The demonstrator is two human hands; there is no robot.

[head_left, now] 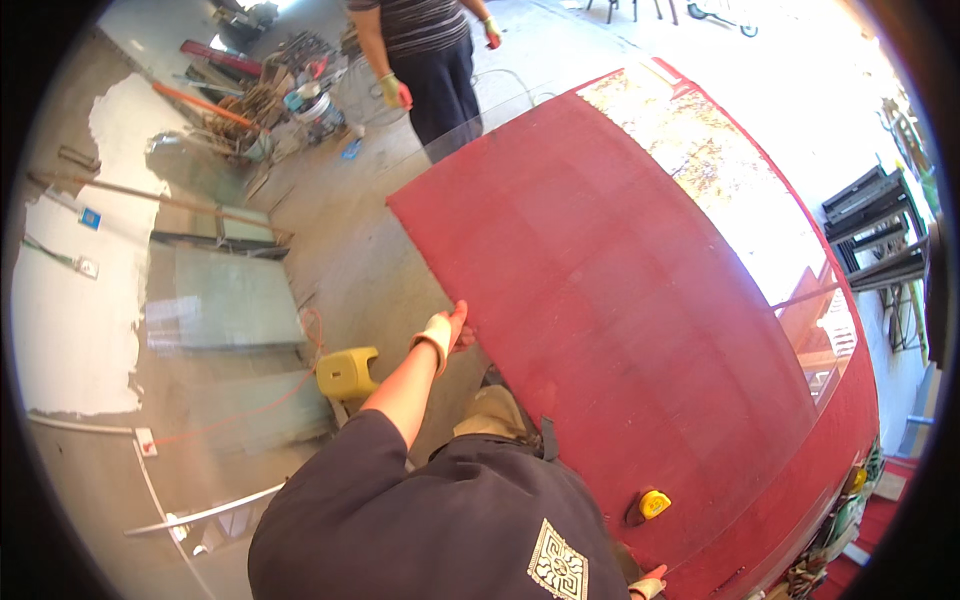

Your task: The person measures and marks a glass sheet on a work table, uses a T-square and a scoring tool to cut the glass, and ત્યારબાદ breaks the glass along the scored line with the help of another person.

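Observation:
A large clear glass sheet (pixel 620 260) lies over a red cloth-covered table (pixel 845 425) and sticks out past its far left edge. My left hand (pixel 446 332), in a pale glove with orange fingers, is closed on the near left edge of the sheet. At the bottom of the view my right hand (pixel 649 583), gloved the same way, grips the near edge of the glass; most of it is hidden by my dark shirt. Near the right hand, a yellow tape measure (pixel 654 504) rests on the red surface.
Another person (pixel 420 60) in gloves stands beyond the table's far left corner. Left of me is a yellow stool (pixel 346 373), with an orange cord on the floor. Glass panes (pixel 235 300) lean along the wall. Black frames (pixel 875 225) are stacked at right; clutter and buckets (pixel 318 110) stand back left.

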